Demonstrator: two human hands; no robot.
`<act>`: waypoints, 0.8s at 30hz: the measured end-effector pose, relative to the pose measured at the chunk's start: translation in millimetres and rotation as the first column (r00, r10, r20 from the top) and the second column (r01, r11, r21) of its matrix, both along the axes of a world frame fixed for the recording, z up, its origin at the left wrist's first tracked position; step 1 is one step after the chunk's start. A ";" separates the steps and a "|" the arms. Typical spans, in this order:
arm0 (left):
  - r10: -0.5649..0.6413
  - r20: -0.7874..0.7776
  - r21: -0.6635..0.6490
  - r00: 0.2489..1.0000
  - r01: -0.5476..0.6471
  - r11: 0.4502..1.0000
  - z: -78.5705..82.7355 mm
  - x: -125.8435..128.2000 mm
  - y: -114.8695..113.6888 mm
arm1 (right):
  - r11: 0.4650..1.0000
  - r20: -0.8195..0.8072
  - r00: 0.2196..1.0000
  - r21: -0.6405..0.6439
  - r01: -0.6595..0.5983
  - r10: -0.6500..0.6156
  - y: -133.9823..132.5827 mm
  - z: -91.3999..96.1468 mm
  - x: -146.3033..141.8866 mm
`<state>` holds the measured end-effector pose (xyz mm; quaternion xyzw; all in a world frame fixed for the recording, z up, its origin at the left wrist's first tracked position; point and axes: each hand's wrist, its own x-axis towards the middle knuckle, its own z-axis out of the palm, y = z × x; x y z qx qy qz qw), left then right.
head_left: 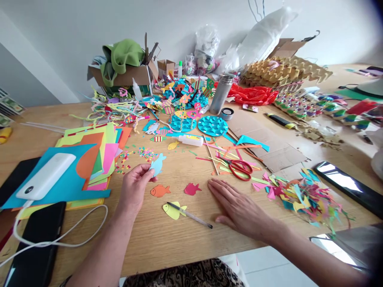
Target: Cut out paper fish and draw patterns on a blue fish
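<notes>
Fish [158, 164] of pale-blue paper, pinched near its lower end by the left hand [138, 180] over the table [149, 241], is probably light, flexible and easily creased, best gripped by its edge, while the right hand [235, 203] lies flat, grasping nothing, beside a magenta fish [192, 189].

Head-worn view, facing forward and down, from near above the table [149, 243], wall [167, 20] beyond

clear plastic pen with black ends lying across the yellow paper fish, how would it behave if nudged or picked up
The clear plastic pen would likely roll if nudged, as it looks round. Being slim, it should feel light. Pushing may drag the yellow paper fish, a flat cut-out beneath it.
</notes>
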<state>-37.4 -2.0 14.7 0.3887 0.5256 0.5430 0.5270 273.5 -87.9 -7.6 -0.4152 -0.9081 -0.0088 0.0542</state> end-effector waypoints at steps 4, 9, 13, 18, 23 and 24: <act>0.061 0.021 -0.006 0.998 -0.061 0.998 -0.5 -3.5 2.7 | 0.996 0.020 0.999 0.083 0.037 -0.039 -28.0 -1.9 36.2; 0.109 0.032 0.030 0.993 -0.110 0.993 -2.5 -6.0 3.6 | 0.986 -0.003 0.996 0.141 0.085 -0.086 -29.7 -3.1 25.2; 0.109 0.035 0.032 0.993 -0.110 0.993 -3.3 -6.8 3.0 | 0.999 -0.025 0.999 0.029 -0.043 0.043 -17.4 -13.2 3.4; 0.120 0.032 0.022 0.992 -0.121 0.992 -2.0 -7.1 3.0 | 0.993 -0.048 0.996 0.085 0.083 -0.079 -25.7 -9.2 44.8; 0.094 0.041 0.042 0.995 -0.096 0.995 3.5 -3.5 0.6 | 0.984 -0.126 0.976 -0.024 0.176 -0.178 13.3 16.2 5.2; 0.092 0.043 0.044 0.995 -0.094 0.995 4.2 -3.0 0.1 | 0.987 -0.134 0.979 -0.058 0.147 -0.153 29.1 19.0 -15.8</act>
